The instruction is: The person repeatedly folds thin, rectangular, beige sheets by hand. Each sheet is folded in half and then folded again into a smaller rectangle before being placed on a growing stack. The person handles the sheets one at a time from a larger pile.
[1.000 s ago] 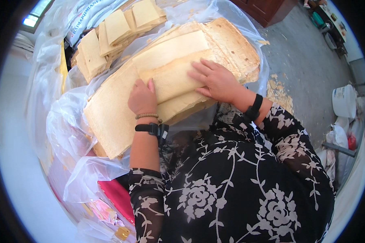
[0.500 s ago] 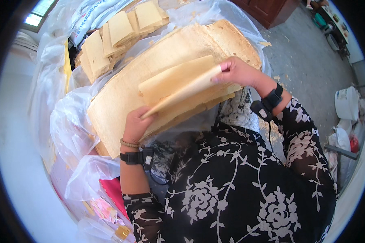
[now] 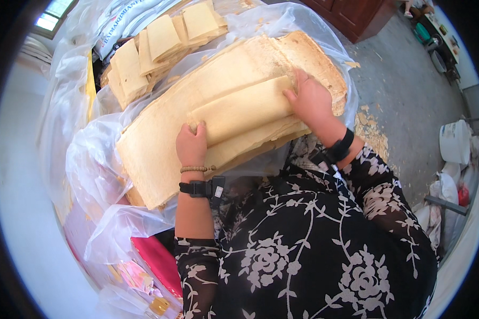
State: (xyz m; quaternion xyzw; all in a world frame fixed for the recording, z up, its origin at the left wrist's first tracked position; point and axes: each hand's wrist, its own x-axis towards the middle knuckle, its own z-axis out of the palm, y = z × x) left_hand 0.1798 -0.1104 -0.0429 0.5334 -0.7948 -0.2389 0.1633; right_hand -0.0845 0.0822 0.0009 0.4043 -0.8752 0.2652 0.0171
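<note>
Atop large flatbread stack (image 3: 154, 154) | grasping one folded sheet (image 3: 245, 108) with left hand (image 3: 191, 143) and right hand (image 3: 311, 101) | beyond, one white bucket (image 3: 454, 143) of indiscernible contents

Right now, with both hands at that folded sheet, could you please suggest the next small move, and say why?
Perhaps smooth the folded sheet flat along its near edge with the right hand, while the left hand steadies its left end. The hands are at opposite ends, its middle is uncovered, and that near edge looks rounded rather than sharply creased.
</note>
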